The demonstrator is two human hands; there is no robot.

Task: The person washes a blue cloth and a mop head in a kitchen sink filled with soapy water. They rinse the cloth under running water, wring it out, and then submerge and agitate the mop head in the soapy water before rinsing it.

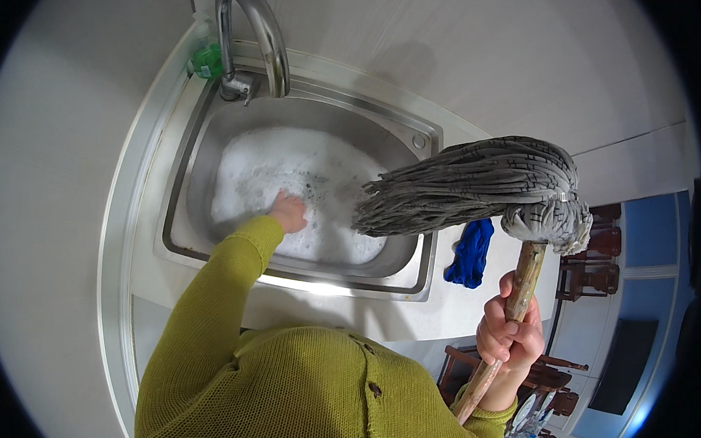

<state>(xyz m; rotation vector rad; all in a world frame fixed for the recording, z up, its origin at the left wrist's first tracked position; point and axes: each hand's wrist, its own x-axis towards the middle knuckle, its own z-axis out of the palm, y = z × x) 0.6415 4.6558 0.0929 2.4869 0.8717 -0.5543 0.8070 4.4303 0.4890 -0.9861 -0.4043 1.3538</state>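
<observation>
My right hand (511, 334) grips the wooden handle (524, 281) of a string mop, whose head is up. The mop's grey strands (477, 184) hang over to the left, their tips above the right side of the sink. My left hand (289, 211) is over the stainless steel sink basin (243, 115), at the surface of white foamy water (330, 158). Its fingertips are partly lost in the foam, and I see nothing held in it. A blue cloth (470, 253) lies on the counter right of the sink, partly behind the mop strands.
A curved metal faucet (257, 12) rises at the sink's back left, beside a pump bottle of green liquid (206, 60). White counter (322, 310) edges the sink's front. Brown wooden chairs (602, 244) and a table with dishes (524, 412) stand off to the right.
</observation>
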